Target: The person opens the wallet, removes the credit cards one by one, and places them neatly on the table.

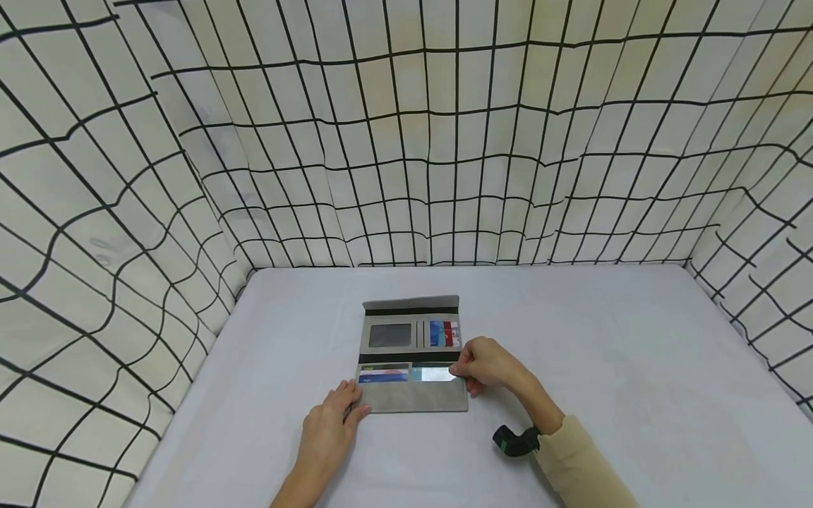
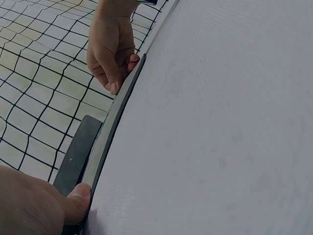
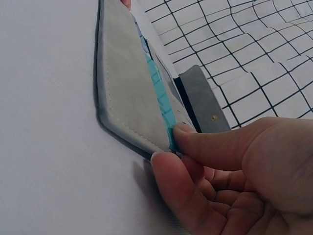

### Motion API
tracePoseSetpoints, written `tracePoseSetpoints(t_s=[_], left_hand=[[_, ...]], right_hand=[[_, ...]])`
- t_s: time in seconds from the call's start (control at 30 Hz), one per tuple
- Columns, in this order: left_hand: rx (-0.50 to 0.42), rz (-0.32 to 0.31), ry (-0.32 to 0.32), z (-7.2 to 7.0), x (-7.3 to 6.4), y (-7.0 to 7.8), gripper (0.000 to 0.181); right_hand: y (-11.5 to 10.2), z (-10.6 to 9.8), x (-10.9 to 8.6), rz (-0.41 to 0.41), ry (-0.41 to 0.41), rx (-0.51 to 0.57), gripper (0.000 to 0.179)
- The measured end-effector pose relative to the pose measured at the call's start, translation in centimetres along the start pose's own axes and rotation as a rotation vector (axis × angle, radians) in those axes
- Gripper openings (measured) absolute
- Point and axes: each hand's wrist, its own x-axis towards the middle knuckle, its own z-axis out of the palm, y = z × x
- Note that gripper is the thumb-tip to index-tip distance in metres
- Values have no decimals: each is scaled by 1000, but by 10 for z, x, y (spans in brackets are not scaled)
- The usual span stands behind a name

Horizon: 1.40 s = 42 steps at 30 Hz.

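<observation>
A grey wallet (image 1: 416, 397) lies unfolded on the white table, its flap (image 1: 413, 303) at the far side. Cards show in its slots: a blue, white and red one (image 1: 443, 334) upper right, and a blue and pink one (image 1: 383, 374) lower left. My left hand (image 1: 330, 430) holds the wallet at its near left corner, thumb over the edge in the left wrist view. At the lower right slot, my right hand (image 1: 490, 365) pinches a shiny teal card (image 3: 162, 95), which sits mostly inside the slot. The right thumb (image 3: 205, 144) covers the card's end.
White table cloth (image 1: 610, 367) surrounds the wallet. Black-gridded white walls (image 1: 444, 141) rise behind and at both sides. A black wrist camera mount (image 1: 516, 442) hangs at the right wrist, close to the table, beside a beige sleeve (image 1: 581, 462).
</observation>
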Motion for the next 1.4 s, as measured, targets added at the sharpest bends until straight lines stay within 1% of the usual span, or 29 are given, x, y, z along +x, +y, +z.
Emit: tracePoseSetpoints(t_s=[0.3,0.47,0.63,0.77,0.97,1.07,1.23,1.4], left_hand=[[1,-11,-18,-1,0,1,35],[6,-15,-22,-3,0,1,35],[5,-28,-20,-4,-1,0,35],[-9,-24,-15,-4,-1,0,35],[-10,-27,-17,-4,-1,1,36],[-8,-31,-22,-4,-1,0,36],[-4,-25,-26,-4,-2,-1,36],[-5,-14,-19,-3,-2,-2,35]], right_hand=[[-1,1,-1,26,31,4,19],[-1,2,-1,29,29,14,19],[-2,3,-1,18,24,8,18],[-4,3,-3,-2,33,-14,17],[-6,2,-4,-35,34,-48,21],[-6,3,-4,-31,26,-55,22],[-6,5,-4,0,14,-49,20],[-5,5,-2,7,23,-43,19]])
